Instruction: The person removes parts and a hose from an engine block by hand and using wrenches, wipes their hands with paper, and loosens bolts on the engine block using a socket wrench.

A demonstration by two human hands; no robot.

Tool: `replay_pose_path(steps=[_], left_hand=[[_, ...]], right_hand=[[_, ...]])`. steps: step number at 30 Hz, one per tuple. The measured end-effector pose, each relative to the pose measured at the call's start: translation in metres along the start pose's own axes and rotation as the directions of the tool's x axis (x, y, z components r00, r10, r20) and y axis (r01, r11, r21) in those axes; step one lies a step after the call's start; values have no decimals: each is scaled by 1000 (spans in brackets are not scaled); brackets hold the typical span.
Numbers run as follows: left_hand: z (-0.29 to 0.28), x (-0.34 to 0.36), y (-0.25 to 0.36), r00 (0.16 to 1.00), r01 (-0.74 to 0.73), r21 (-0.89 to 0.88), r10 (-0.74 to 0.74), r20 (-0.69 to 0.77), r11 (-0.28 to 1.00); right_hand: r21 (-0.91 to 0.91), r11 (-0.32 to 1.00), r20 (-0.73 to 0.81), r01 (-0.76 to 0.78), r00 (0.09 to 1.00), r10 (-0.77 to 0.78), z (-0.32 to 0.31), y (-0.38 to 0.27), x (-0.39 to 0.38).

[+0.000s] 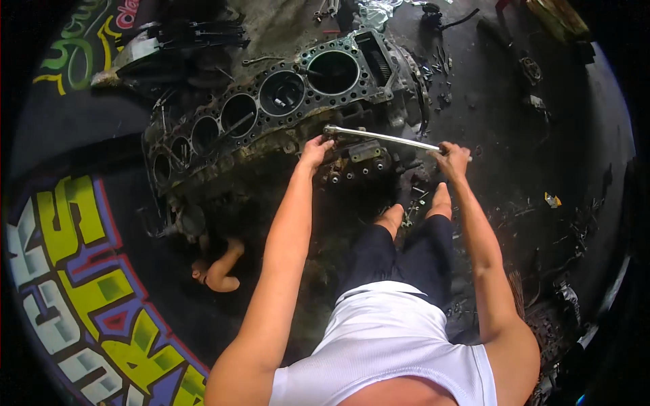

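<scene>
A long silver ratchet wrench (386,137) lies almost level across the near side of a large engine block (298,122). My right hand (452,160) is wrapped round the handle close to its right end. At the other end, my left hand (315,151) has its fingers closed at the wrench's head, beside the block's side wall. What the head sits on is hidden. Below the wrench, a bracket-like metal part (365,151) with several round fittings sticks out from the block.
Large open cylinder bores run along the block's top, with loose tools lying over it. A wrench (263,59) lies behind. Another person's bare limb (223,267) shows at lower left. Small bolts and scraps (443,64) litter the dark floor. Painted lettering covers the left side.
</scene>
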State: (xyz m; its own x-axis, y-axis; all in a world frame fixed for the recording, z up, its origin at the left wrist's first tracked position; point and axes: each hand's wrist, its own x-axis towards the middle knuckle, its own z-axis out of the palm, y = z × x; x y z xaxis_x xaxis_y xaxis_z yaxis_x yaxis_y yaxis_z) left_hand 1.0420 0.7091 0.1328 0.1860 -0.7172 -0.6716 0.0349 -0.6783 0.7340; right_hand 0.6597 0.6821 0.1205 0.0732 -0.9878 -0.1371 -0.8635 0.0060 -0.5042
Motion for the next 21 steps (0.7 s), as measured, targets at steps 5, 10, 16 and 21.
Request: replay_pose_path(steps=[5, 10, 16, 21], left_hand=[[-1, 6, -9, 1000, 16, -35, -15, 23, 999], [-5, 18, -12, 992, -122, -365, 107, -60, 923], [22, 21, 2, 946, -270, 272, 307, -105, 924], [31, 18, -2, 847, -426, 211, 470, -249, 880]], right_hand=[[238, 954, 233, -183, 964, 127, 4, -25, -34], [148, 988, 59, -34, 998, 25, -40, -34, -34], [100, 989, -7, -112, 993, 114, -84, -15, -58], [174, 947, -31, -272, 959, 281, -88, -10, -92]])
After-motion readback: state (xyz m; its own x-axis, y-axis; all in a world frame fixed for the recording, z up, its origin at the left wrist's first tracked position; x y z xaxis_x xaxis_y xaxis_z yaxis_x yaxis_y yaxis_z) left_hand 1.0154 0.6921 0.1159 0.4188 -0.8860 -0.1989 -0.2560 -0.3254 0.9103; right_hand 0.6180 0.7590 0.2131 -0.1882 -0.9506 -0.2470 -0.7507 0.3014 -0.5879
